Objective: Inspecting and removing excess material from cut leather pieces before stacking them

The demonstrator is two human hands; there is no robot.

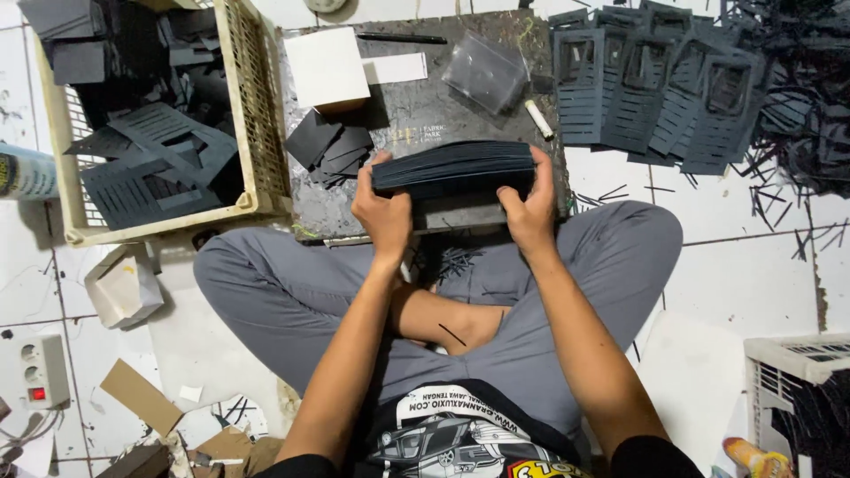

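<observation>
A stack of dark sheets is clamped at both ends by the left hand and right hand, fingers closed, on the board at 12 o'clock (sheets loose): uneven squeezing could fan them out.

Person's in loose grey trousers and a black tee with a colourful printed graphic on the front, a car I think, though it's cut off at the edge. Both arms bare, no watch or rings that I can make out.

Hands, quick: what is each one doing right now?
Left hand: closed on the left end of the stack of dark sheets.
Right hand: closed on its right end.
</observation>
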